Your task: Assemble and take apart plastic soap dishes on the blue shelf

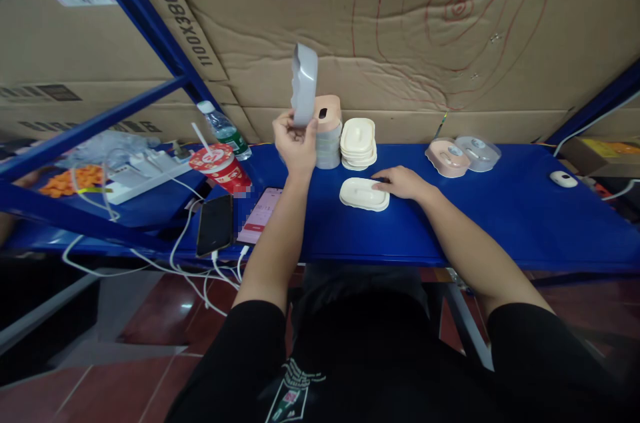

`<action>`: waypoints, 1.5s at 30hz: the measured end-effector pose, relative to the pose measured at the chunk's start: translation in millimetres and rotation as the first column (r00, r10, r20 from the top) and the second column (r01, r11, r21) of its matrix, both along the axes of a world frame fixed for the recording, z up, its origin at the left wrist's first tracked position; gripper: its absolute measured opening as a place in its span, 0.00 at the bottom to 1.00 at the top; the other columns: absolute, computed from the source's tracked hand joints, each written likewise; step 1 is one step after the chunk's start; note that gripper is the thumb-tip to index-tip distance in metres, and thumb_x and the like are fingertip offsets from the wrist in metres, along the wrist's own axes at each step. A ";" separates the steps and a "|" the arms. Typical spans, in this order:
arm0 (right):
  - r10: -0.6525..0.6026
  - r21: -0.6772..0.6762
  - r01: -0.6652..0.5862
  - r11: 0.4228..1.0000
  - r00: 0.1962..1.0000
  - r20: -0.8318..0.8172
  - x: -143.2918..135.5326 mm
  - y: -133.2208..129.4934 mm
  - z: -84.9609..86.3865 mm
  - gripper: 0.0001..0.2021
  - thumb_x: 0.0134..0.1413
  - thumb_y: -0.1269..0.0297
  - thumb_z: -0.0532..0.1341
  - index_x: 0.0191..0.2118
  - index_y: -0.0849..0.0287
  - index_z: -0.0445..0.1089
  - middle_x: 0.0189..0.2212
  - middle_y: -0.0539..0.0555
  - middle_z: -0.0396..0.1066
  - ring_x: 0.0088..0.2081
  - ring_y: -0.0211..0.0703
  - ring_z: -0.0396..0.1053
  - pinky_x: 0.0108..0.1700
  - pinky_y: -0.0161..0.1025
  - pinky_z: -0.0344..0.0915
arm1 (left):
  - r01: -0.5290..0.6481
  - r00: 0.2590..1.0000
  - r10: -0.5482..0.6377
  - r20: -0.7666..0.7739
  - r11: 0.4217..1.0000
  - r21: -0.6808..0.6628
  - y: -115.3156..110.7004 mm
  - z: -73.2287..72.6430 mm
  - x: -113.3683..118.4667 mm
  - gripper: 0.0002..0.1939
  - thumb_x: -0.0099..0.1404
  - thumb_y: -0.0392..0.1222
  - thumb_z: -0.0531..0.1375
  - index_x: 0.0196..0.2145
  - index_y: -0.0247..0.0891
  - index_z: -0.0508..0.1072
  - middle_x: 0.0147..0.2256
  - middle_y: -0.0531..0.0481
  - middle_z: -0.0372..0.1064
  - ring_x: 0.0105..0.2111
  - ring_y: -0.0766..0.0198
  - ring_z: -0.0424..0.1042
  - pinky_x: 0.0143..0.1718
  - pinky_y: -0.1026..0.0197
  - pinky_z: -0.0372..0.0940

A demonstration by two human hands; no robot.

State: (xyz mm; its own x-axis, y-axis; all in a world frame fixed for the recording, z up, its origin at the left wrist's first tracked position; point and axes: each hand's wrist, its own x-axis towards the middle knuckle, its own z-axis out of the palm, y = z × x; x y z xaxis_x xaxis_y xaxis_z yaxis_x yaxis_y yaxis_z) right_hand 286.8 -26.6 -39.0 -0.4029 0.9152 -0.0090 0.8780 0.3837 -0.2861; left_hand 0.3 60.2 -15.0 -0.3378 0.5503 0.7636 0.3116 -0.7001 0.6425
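Raised above the blue table, my left hand [296, 143] is closed on a grey plastic shell [305, 84], held on edge with its hollow side to the left. My right hand [403, 183] rests on a cream plastic tray-like piece [361, 194] lying on the table, its fingers stretched over the right end. Just behind that piece stands a stack of similar cream pieces [358, 143]. To the stack's left is a pile of grey shells [328, 146] topped by a peach shell [328, 113] with a dark oval opening.
Clear packs with a peach part [447, 157] and a grey part [479, 153] lie at the right, near a small white device [563, 179]. Left are a red cup [220, 166], a water bottle [225, 131], two phones [215, 225] and white cables. Cardboard [320, 9] stands behind.
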 end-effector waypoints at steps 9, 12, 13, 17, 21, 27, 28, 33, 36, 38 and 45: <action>-0.025 0.185 0.221 0.957 0.704 -0.710 1.5 -1.9 10.7 0.44 0.62 0.19 0.45 0.36 0.57 0.77 0.25 0.53 0.73 0.30 0.45 0.71 0.35 0.41 0.63 | 0.123 0.913 -0.210 -0.349 0.959 -0.256 -52.8 8.6 8.4 0.28 0.78 0.68 0.51 0.42 0.41 0.74 0.38 0.46 0.76 0.40 0.57 0.77 0.43 0.57 0.71; -0.049 0.152 0.205 0.967 0.732 -0.680 2.8 -6.0 19.3 0.41 0.56 0.16 0.49 0.21 0.54 0.62 0.19 0.49 0.62 0.25 0.40 0.61 0.31 0.40 0.55 | -0.005 0.733 -0.319 -0.601 0.880 -0.474 -66.0 12.2 18.9 0.27 0.81 0.62 0.48 0.43 0.39 0.77 0.40 0.42 0.81 0.43 0.51 0.79 0.47 0.53 0.71; -0.081 0.120 0.204 0.971 0.763 -0.642 3.5 -7.0 21.9 0.41 0.56 0.16 0.50 0.20 0.54 0.60 0.19 0.48 0.60 0.25 0.39 0.59 0.31 0.40 0.53 | -0.079 0.663 -0.335 -0.669 0.858 -0.507 -69.4 13.2 21.6 0.29 0.82 0.60 0.46 0.43 0.39 0.79 0.41 0.40 0.81 0.45 0.49 0.80 0.49 0.51 0.71; -0.178 -0.058 0.169 0.984 0.947 -0.269 5.3 -7.7 26.4 0.40 0.62 0.22 0.49 0.22 0.56 0.68 0.23 0.53 0.69 0.29 0.43 0.65 0.33 0.41 0.55 | -0.320 0.371 -0.399 -0.839 0.793 -0.519 -76.7 13.1 29.6 0.34 0.82 0.59 0.42 0.46 0.37 0.83 0.48 0.35 0.83 0.53 0.42 0.80 0.54 0.46 0.71; -0.124 -0.133 0.143 0.981 0.982 0.139 2.2 -4.7 20.1 0.37 0.66 0.26 0.50 0.31 0.55 0.79 0.31 0.58 0.79 0.37 0.51 0.74 0.35 0.42 0.57 | -0.456 0.186 -0.482 -0.856 0.729 -0.510 -78.4 5.9 40.3 0.30 0.82 0.56 0.47 0.53 0.35 0.83 0.54 0.33 0.81 0.58 0.40 0.79 0.57 0.46 0.71; -0.118 -0.152 0.143 0.978 0.980 0.162 -2.8 -2.0 12.1 0.42 0.67 0.24 0.44 0.40 0.54 0.83 0.39 0.60 0.83 0.42 0.54 0.78 0.36 0.42 0.60 | -0.392 0.298 -0.456 -0.839 0.743 -0.543 -67.7 4.6 29.7 0.29 0.78 0.61 0.53 0.41 0.37 0.84 0.45 0.36 0.83 0.50 0.42 0.81 0.51 0.48 0.72; -0.122 -0.154 0.146 0.977 0.980 0.160 -2.9 -2.0 11.8 0.43 0.67 0.23 0.44 0.40 0.54 0.83 0.40 0.61 0.83 0.43 0.55 0.78 0.37 0.42 0.61 | -0.356 0.372 -0.440 -0.818 0.746 -0.563 -62.7 6.6 21.4 0.29 0.76 0.65 0.55 0.35 0.38 0.83 0.41 0.38 0.83 0.47 0.45 0.81 0.48 0.50 0.72; -0.118 -0.147 0.137 0.980 0.984 0.131 -3.2 -2.3 10.7 0.46 0.64 0.20 0.41 0.39 0.54 0.83 0.43 0.63 0.84 0.46 0.59 0.79 0.38 0.44 0.66 | -0.362 0.826 0.128 -0.549 0.868 -0.341 -31.5 10.5 -30.4 0.16 0.72 0.56 0.63 0.34 0.42 0.78 0.39 0.42 0.79 0.44 0.51 0.78 0.50 0.51 0.72; -0.106 -0.141 0.125 0.982 0.985 0.135 -3.8 -3.1 10.5 0.45 0.66 0.22 0.41 0.40 0.54 0.83 0.44 0.63 0.84 0.48 0.60 0.80 0.38 0.44 0.67 | -0.359 0.862 0.211 -0.461 0.896 -0.261 -17.0 1.3 -51.2 0.12 0.69 0.48 0.66 0.48 0.43 0.79 0.58 0.38 0.73 0.58 0.46 0.75 0.58 0.47 0.71; -0.101 -0.132 0.119 0.984 0.985 0.140 -4.0 -3.7 10.5 0.44 0.67 0.23 0.41 0.41 0.54 0.83 0.45 0.63 0.84 0.49 0.60 0.81 0.38 0.44 0.67 | -0.345 0.856 0.150 -0.495 0.879 -0.329 -11.5 -6.5 -56.6 0.14 0.67 0.45 0.66 0.49 0.43 0.78 0.63 0.36 0.69 0.61 0.43 0.74 0.60 0.44 0.71; -0.104 -0.111 0.119 0.987 0.985 0.134 -3.3 -4.0 9.5 0.43 0.67 0.23 0.44 0.40 0.55 0.82 0.46 0.63 0.84 0.48 0.61 0.81 0.38 0.45 0.67 | -0.321 0.886 0.173 -0.429 0.898 -0.301 -9.3 -9.5 -51.1 0.07 0.72 0.46 0.61 0.45 0.42 0.73 0.54 0.38 0.75 0.60 0.48 0.74 0.64 0.47 0.68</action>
